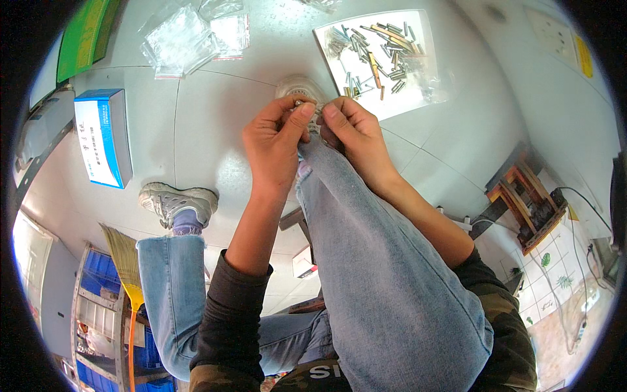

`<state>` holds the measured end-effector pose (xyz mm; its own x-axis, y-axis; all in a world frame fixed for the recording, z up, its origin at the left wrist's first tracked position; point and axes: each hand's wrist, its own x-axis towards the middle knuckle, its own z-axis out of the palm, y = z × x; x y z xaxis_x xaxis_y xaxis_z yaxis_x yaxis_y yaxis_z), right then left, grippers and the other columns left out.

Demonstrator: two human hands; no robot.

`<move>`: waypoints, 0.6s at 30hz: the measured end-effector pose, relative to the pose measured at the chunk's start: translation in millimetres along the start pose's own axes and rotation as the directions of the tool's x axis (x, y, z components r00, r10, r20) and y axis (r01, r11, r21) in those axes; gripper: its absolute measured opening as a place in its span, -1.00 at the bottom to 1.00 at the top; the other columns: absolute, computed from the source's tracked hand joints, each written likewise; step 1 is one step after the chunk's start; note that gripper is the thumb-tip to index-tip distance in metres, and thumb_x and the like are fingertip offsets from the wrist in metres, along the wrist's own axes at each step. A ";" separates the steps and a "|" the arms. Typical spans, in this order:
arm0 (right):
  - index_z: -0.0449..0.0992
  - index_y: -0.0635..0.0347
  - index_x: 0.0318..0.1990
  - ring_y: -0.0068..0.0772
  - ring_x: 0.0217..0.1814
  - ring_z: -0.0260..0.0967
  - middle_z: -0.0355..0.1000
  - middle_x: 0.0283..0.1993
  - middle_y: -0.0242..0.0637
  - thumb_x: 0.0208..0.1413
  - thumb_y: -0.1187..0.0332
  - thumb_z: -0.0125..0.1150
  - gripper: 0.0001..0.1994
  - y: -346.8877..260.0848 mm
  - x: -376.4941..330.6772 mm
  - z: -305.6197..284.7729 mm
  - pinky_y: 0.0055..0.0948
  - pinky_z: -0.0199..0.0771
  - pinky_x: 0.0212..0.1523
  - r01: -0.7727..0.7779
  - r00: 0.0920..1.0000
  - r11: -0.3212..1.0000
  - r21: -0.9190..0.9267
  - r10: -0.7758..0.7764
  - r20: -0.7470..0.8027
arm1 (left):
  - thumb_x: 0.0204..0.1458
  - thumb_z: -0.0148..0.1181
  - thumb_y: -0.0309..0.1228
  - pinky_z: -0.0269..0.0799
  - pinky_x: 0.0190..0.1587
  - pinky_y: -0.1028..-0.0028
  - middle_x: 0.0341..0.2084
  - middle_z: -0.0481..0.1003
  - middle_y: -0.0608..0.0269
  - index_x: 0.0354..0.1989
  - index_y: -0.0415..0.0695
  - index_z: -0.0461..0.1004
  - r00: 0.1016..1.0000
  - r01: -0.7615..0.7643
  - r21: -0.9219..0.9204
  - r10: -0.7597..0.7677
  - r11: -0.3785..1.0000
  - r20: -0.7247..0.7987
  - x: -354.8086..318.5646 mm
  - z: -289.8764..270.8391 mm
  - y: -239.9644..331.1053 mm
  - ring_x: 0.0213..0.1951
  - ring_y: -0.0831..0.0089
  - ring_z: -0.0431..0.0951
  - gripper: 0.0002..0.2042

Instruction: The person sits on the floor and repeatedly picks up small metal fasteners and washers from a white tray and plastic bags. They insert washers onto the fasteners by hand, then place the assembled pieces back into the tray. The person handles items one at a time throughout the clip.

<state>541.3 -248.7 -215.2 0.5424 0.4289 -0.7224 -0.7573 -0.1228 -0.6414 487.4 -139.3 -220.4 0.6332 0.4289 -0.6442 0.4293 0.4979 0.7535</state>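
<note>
Pinched together, the thumb and forefinger of your left hand [277, 134] close on a small silvery metal piece [299, 103] at the far end of your raised knee, and the fingers of your right hand [349, 127] curl shut just beside it, the fingertips of both hands meeting over the same spot. What exactly the right fingertips press on is too small to tell. Both hands rest on the far end of your right leg in light blue denim jeans [379, 261], which runs from the near edge up the middle of the view.

Just beyond your fingertips, a round pale shoe toe [297, 85] shows on the grey tiled floor [209, 130]. Farther off and to the right lies a white rectangular sheet [418, 98] strewn with many short metal rods in silver and brass colours [375, 55]. Far left of that sit several clear plastic bags [186, 39]. On the left stands a blue and white cardboard box [101, 137], with a green flat object [85, 36] beyond it. Your other foot in a grey and white sneaker [176, 202] rests on the floor to the left, and a yellow-bristled broom [127, 268] lies near it. A brown wooden frame [522, 202] stands on the right.
</note>
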 end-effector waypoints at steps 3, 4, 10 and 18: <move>0.37 0.25 -0.38 -0.75 -0.52 0.05 0.22 -0.54 -0.51 0.15 0.23 -0.07 -0.75 0.4 0.6 1.2 -0.70 0.07 -0.53 -0.046 0.999 0.998 0.036 0.045 0.014 | -0.04 0.12 -0.43 0.16 -0.57 0.68 -0.61 0.39 0.35 -0.33 -0.30 0.45 0.999 0.019 -0.004 -0.019 1.000 0.048 0.3 -1.9 -0.3 -0.62 0.66 0.29 -0.82; 0.38 0.26 -0.37 -0.75 -0.52 0.05 0.23 -0.54 -0.51 0.15 0.23 -0.07 -0.75 0.5 0.8 0.7 -0.70 0.07 -0.52 -0.085 0.996 0.996 0.025 0.085 -0.017 | -0.03 0.12 -0.42 0.16 -0.57 0.67 -0.62 0.39 0.36 -0.34 -0.30 0.45 0.997 0.034 -0.042 -0.031 0.999 0.066 1.0 -1.3 -1.0 -0.62 0.66 0.28 -0.82; 0.41 0.30 -0.30 -0.70 -0.57 0.12 0.28 -0.59 -0.46 0.07 0.25 0.04 -0.75 11.2 22.5 -23.9 -0.66 0.13 -0.56 0.149 0.974 0.932 -0.330 -0.195 -0.113 | 0.04 0.04 -0.32 0.15 -0.54 0.64 -0.74 0.25 0.43 -0.41 -0.27 0.43 0.993 0.075 -0.035 -0.071 0.997 0.091 2.4 0.9 -2.2 -0.65 0.67 0.20 -0.78; 0.39 0.29 -0.41 -0.05 -0.47 0.39 0.41 -0.54 -0.06 -0.16 0.30 0.16 -0.77 56.4 102.7 -79.9 -0.24 0.39 -0.43 0.035 0.883 0.234 -0.972 -0.462 -0.079 | 0.12 -0.09 -0.27 0.24 -0.48 0.55 -0.65 0.28 0.32 -0.43 -0.19 0.27 0.965 0.143 -0.256 -0.077 0.956 0.251 13.0 6.8 -3.0 -0.60 0.56 0.29 -0.78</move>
<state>583.3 -283.1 -346.2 0.8578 0.3645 -0.3625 0.1951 -0.8832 -0.4265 498.7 -140.3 -230.2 0.7396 0.1866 -0.6467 0.3362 0.7300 0.5951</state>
